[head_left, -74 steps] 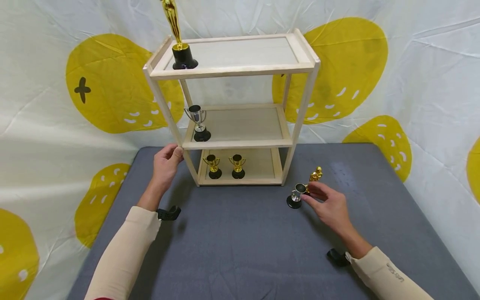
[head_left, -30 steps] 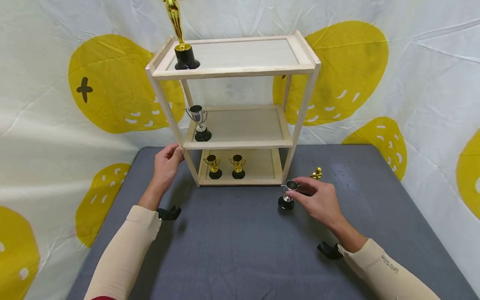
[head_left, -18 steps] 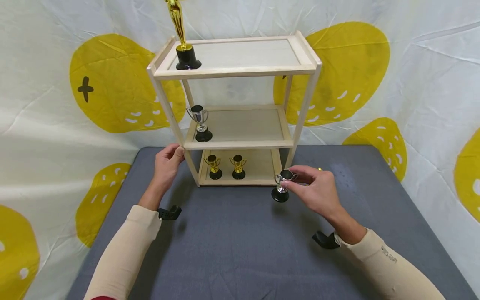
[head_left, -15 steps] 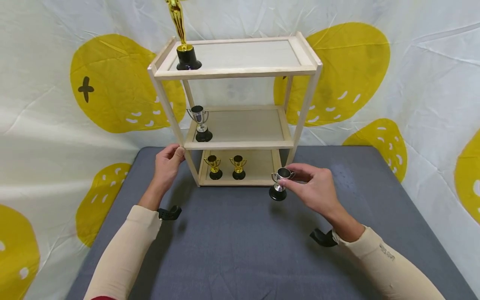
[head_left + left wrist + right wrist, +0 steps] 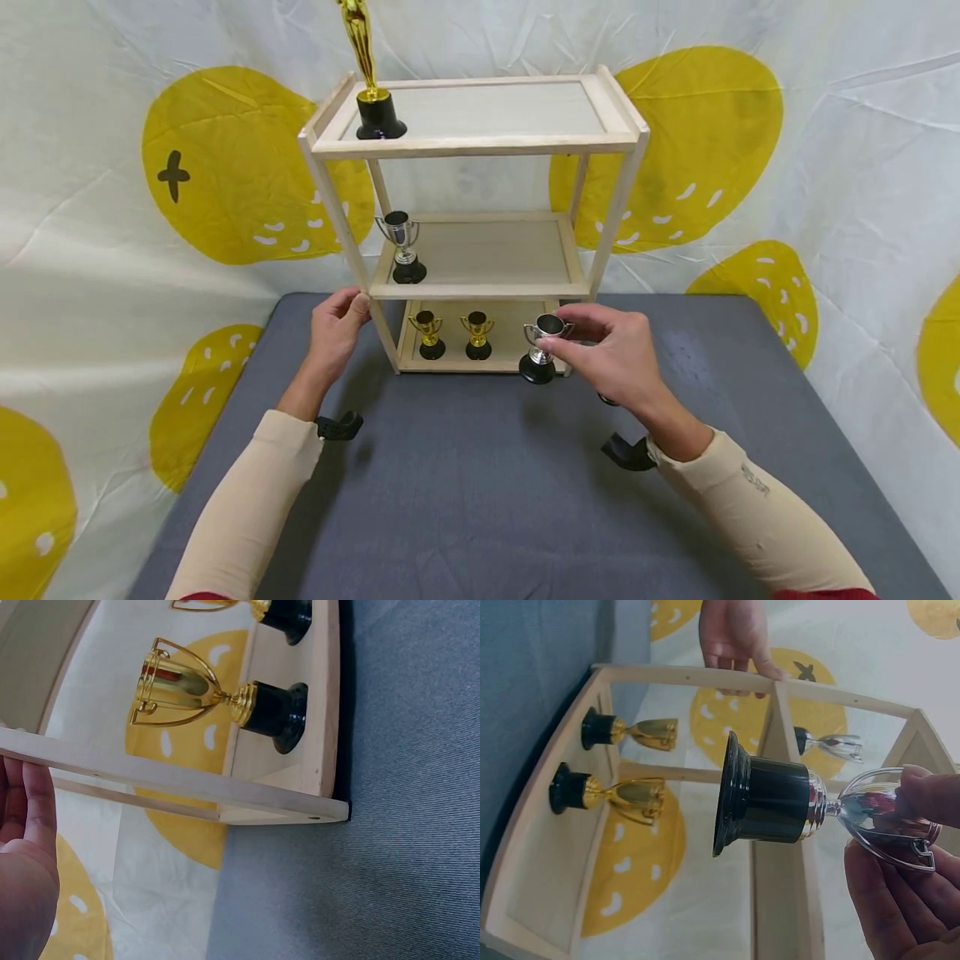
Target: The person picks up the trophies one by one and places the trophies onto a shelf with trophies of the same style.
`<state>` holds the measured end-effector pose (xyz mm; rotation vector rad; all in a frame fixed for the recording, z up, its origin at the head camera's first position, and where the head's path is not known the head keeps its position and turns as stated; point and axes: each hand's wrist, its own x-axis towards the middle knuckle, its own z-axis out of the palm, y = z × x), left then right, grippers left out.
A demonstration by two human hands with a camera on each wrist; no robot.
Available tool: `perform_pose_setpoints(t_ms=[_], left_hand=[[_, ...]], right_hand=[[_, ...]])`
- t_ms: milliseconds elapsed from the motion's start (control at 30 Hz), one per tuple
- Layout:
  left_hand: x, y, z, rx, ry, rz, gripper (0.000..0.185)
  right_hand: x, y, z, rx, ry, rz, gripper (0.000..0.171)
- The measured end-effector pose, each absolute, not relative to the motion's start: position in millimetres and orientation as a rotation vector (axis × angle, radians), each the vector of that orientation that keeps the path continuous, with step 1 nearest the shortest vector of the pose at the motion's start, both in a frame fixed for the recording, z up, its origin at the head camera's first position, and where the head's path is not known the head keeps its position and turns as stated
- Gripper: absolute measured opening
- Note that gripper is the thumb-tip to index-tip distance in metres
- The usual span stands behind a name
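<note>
My right hand (image 5: 611, 350) pinches a small silver trophy cup (image 5: 772, 795) by its bowl, thumb on one side and fingers on the other. The cup is upright in the head view, its black base off the table, overlapping the right front of the bottom tier. At the left front post of the wooden shelf (image 5: 480, 291), my left hand (image 5: 335, 333) grips with the thumb in front and the fingers behind. Two gold trophy cups (image 5: 477, 335) stand on the bottom tier. A silver trophy cup (image 5: 404, 246) occupies the middle tier's left end.
On the top tier's left side stands a tall gold figurine trophy (image 5: 379, 114), its head cut off by the frame. A black base edge (image 5: 609, 400) shows under my right hand. Grey cloth (image 5: 465, 483) covers the table before a patterned curtain (image 5: 862, 192).
My right hand has lifted the silver trophy cup off the table and carried it left toward the shelf's bottom tier. It now hides the small gold figurine. My left hand stays on the post.
</note>
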<state>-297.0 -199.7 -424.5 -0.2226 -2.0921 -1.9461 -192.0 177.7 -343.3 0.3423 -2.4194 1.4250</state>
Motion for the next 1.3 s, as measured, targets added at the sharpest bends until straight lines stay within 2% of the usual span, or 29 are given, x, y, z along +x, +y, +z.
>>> perform_pose_setpoints(t_ms=[300, 567, 933, 1300], left_hand=[[-296.3, -200.6, -425.7, -0.236, -2.090, -1.958, 0.027], [-297.5, -198.5, -424.6, -0.215, -2.103, -1.949, 0.038], [-295.5, -200.8, -424.7, -0.201, -2.064, -1.957, 0.015], [-298.3, -198.2, -424.8, -0.236, -2.042, -1.989, 0.015]], right_hand=[[-204.4, 168.2, -331.4, 0.445, -2.374, 1.430, 0.035], [-214.6, 158.8, -321.2, 0.443, -2.366, 1.436, 0.036], [-227.4, 146.1, -308.0, 0.532, -2.311, 1.505, 0.036], [-242.1, 137.2, -295.7, 0.591, -2.229, 1.623, 0.035]])
